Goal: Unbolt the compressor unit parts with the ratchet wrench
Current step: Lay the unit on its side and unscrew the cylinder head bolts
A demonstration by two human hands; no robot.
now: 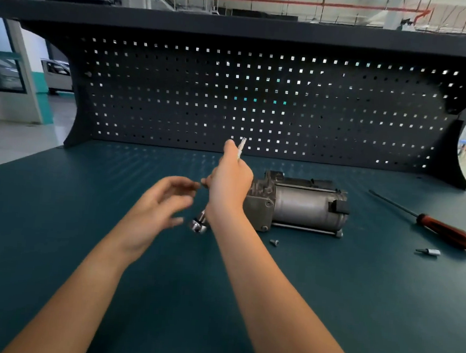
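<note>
The right hand (229, 184) grips the ratchet wrench (200, 224) around its shaft, handle tip pointing up and the socket head hanging just above the bench (83, 220). The left hand (163, 201) is beside it, fingers loosely spread and holding nothing. The compressor (302, 207) lies on its side just behind the right hand, which hides its left end. A loose bolt (274, 242) lies near its front. Well to the right lie a red-handled screwdriver (445, 230) and a small socket bit (430, 251). A pegboard (260, 100) backs the bench.
</note>
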